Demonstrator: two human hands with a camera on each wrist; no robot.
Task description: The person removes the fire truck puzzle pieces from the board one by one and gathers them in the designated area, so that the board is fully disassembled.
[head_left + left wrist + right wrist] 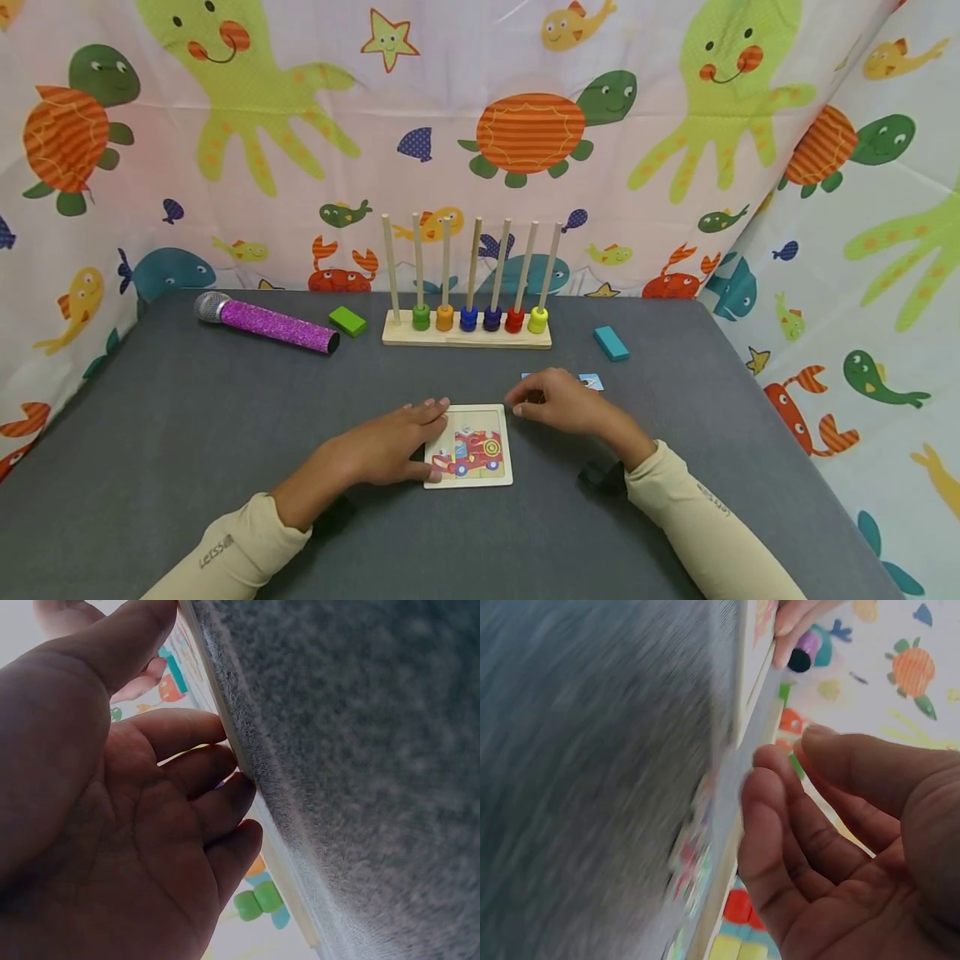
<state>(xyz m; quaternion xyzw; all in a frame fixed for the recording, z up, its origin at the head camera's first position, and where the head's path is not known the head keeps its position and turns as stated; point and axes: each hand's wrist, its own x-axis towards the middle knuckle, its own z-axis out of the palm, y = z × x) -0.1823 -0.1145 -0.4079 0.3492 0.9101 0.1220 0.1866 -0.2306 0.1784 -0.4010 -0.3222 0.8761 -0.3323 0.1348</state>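
A square wooden picture puzzle (482, 462) with a red vehicle on it lies on the grey table. My left hand (393, 442) rests along its left side, thumb by the lower left corner and fingertips at the upper left. In the left wrist view, the fingers (214, 806) lie fairly straight against the board's pale edge. Just off the puzzle's upper right corner hovers my right hand (562, 402), fingers loosely bent. The right wrist view shows nothing between thumb and fingertips. Partly hidden behind that hand are flat puzzle pieces (592, 382), light blue at the visible ends.
Behind the puzzle stands a wooden peg stacker (467, 337) with coloured beads on most pegs. A teal block (611, 342) lies to its right, a green block (347, 321) to its left. Further left is a glittery purple toy microphone (273, 325). A sea-animal curtain (450, 100) hangs behind.
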